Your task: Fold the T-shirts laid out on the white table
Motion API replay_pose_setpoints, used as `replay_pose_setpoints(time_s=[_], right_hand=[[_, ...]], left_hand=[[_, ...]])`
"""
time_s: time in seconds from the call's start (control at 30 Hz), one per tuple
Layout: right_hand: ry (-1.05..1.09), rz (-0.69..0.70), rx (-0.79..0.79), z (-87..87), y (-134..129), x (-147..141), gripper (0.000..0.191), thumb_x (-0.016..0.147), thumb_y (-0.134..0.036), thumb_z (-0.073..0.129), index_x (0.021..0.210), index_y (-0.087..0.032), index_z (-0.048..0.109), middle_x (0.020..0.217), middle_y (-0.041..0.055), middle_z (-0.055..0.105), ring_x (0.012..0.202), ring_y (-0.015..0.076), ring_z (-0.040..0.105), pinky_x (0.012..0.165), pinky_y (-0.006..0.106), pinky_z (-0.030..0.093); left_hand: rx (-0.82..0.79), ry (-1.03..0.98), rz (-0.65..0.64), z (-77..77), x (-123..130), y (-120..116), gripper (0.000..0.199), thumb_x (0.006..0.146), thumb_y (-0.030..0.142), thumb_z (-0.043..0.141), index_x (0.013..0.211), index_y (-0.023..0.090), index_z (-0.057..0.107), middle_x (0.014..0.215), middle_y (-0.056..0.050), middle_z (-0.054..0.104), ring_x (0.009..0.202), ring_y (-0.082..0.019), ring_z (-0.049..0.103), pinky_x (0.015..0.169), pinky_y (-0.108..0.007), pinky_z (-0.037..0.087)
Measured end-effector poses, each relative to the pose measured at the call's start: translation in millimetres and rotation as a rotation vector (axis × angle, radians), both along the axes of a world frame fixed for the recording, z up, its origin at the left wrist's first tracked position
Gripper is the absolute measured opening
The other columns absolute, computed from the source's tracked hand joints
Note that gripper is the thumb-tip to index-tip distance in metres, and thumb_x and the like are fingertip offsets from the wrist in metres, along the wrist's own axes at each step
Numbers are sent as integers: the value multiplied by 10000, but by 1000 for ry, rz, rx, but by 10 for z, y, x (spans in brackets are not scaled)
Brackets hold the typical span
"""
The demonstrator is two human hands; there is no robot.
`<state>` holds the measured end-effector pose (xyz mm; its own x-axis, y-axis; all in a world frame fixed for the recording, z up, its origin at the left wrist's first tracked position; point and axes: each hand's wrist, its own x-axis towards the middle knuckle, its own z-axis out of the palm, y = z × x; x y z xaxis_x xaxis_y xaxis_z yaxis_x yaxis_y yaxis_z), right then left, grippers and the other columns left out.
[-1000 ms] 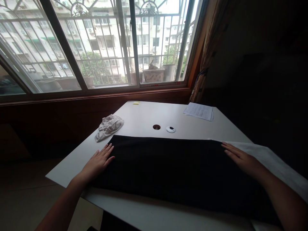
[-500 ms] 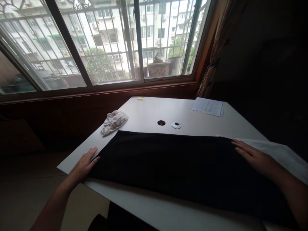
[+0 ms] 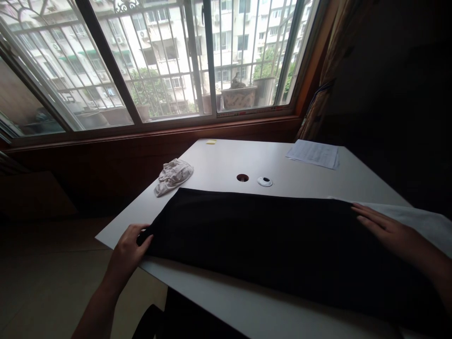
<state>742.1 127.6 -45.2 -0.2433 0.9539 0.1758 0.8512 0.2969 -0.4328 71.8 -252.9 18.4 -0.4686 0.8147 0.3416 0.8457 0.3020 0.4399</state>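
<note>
A long piece of black cloth [image 3: 247,235], smooth and dark, lies across the front of the white table [image 3: 219,160]. At its left end my left hand [image 3: 131,245] pinches the edge, with the thumb on top and the fingers curled around the far side. My right hand [image 3: 384,228] rests flat on the cloth's right part, fingers stretched out and close together. Under that right side, a white cloth [image 3: 406,210] shows along the back edge. Folds in the black cloth are hard to make out in the dim light.
A crumpled light cloth [image 3: 174,176] lies by the table's left edge. Behind the black cloth are a round cable hole [image 3: 242,178] and its white cover ring [image 3: 264,181]. Papers [image 3: 314,153] lie at the back right, a yellow note [image 3: 211,142] at the back. A barred window [image 3: 197,61] stands beyond.
My left hand has gone from lying extended at the cloth's left edge to curling its fingers and gripping that edge. My right hand stays on the cloth. The view has shifted slightly.
</note>
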Motion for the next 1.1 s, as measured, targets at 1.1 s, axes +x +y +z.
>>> replay_pose_setpoints(time_s=[1.1], right_hand=[[-4, -11, 8, 57, -1, -43, 573, 916, -620, 393, 1382, -347, 585, 1547, 13, 505, 1413, 324, 467, 1217, 491, 293]], left_hand=[[-179, 334, -463, 85, 496, 592, 521, 1019, 496, 464, 1496, 287, 481, 1604, -69, 415, 1483, -324, 366, 1169, -522, 394]])
